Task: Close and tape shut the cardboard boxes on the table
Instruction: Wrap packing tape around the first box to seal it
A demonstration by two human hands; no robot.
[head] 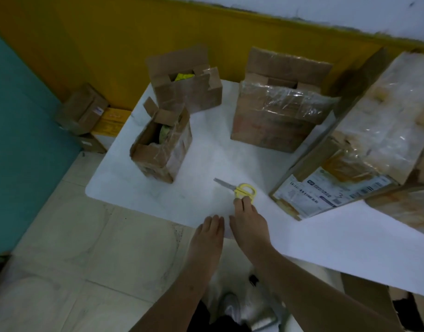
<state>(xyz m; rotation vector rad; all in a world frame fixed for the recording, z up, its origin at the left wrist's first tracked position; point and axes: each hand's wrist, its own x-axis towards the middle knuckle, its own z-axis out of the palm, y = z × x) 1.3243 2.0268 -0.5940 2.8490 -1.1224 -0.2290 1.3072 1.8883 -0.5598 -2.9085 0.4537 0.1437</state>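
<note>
Left hand [211,227] rests flat on the white bench [206,161], empty. Right hand [248,218] has straight fingers and seems to touch the yellow-handled scissors [242,189], probably readying them for tape. The brown cardboard boxes [159,144] stand beyond, flaps still open.

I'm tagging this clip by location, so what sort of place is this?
Probably an informal packing corner in a home or small shop: open brown cardboard boxes on a white table, yellow-handled metal scissors, and more cardboard cartons stacked on the tiled floor by a yellow wall.
</note>
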